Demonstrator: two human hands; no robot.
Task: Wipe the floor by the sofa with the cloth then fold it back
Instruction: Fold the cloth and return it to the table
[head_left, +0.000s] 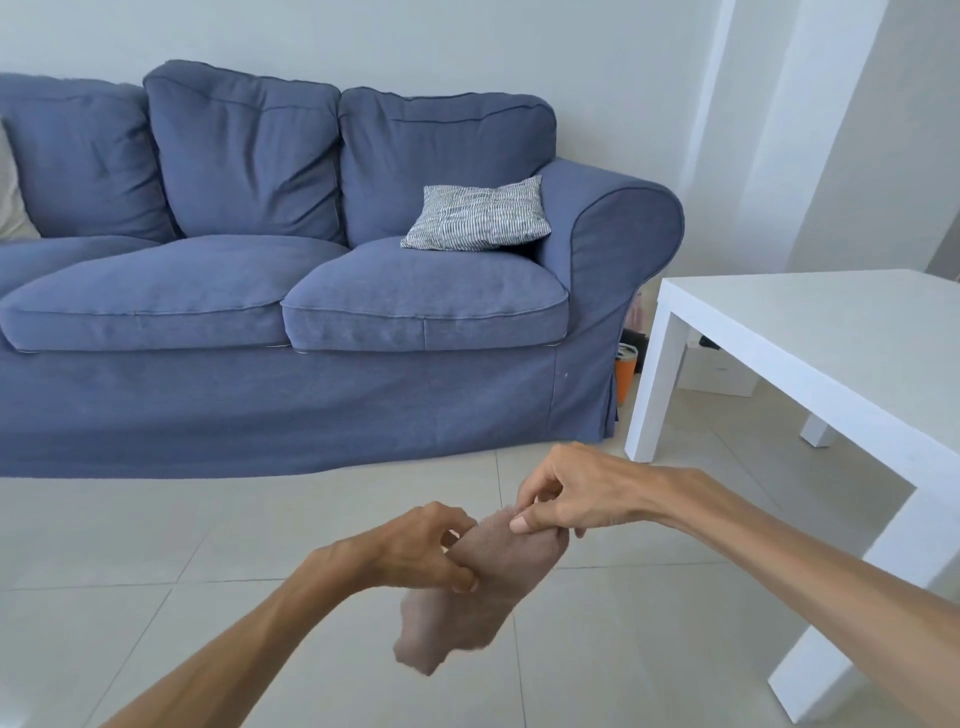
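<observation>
cloth (483, 587) — held above floor (156, 545) | left hand (415, 551) pinches its middle | right hand (576, 493) pinches its top edge — lower end hangs free

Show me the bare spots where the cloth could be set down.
White table: its whole visible top is bare. Sofa: the middle seat is free, the right one part-filled by a pillow. Floor before the sofa is open. Both hands' grips hold the cloth.

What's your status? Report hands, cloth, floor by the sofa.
Left hand and right hand both pinching the cloth, held in the air. Cloth bunched, off the floor. Tiles before the sofa unobstructed; white table to the right.
</observation>
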